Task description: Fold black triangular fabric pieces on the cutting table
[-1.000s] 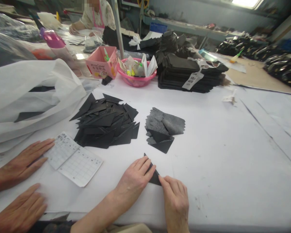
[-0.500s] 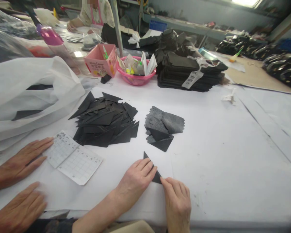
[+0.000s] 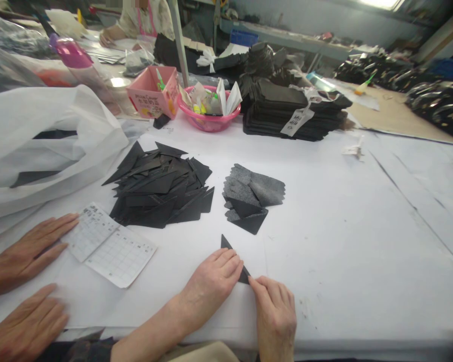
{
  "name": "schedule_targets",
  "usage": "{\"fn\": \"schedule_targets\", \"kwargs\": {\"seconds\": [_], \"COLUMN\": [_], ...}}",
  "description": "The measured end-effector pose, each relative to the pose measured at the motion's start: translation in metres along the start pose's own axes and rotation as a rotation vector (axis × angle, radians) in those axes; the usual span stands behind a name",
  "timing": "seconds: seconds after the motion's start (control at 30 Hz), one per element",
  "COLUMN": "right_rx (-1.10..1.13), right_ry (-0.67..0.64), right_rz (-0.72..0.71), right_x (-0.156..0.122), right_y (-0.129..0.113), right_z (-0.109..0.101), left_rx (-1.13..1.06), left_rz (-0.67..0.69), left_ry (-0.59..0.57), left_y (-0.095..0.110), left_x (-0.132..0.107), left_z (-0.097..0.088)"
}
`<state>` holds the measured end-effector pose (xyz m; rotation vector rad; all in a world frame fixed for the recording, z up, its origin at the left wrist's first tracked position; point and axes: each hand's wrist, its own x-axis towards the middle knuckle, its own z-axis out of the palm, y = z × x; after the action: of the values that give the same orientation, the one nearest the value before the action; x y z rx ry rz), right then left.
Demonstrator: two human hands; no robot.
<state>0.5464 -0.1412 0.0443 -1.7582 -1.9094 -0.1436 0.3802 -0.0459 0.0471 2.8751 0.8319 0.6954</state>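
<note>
A small black triangular piece (image 3: 226,242) of leather-like sheet lies on the white table under my hands. My left hand (image 3: 213,279) presses it down, fingers closed together over its middle and hiding much of it. At the near right corner, my right hand (image 3: 275,309) pinches the piece between thumb and forefinger, its other fingers curled in. Just beyond are several grey, scallop-edged pieces (image 3: 266,188), overlapping, with a black folded piece (image 3: 252,219) on their near side. Farther left spreads a heap of black pieces (image 3: 154,193).
A co-worker's hands (image 3: 28,251) rest at the left beside an open gridded booklet (image 3: 123,256). A white bag (image 3: 98,113) stands behind them. Across the back are a pink box (image 3: 147,98), a pink basin (image 3: 207,123) and tied black stacks (image 3: 272,118). Another person sits farther back.
The view has shifted slightly, moving everything a little left in the picture. My hands keep nearly the same hold on the black triangular piece.
</note>
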Motion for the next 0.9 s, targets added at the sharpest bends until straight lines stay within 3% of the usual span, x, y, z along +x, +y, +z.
{"fn": "schedule_targets", "kwargs": {"seconds": [0.9], "right_rx": [0.017], "right_ry": [0.023], "right_rz": [0.111], "right_x": [-0.011], "right_y": [0.0], "right_z": [0.0], "left_rx": [0.003], "left_rz": [0.007], "left_ry": [-0.004], "left_y": [0.013], "left_x": [-0.001], "left_z": [0.001]}}
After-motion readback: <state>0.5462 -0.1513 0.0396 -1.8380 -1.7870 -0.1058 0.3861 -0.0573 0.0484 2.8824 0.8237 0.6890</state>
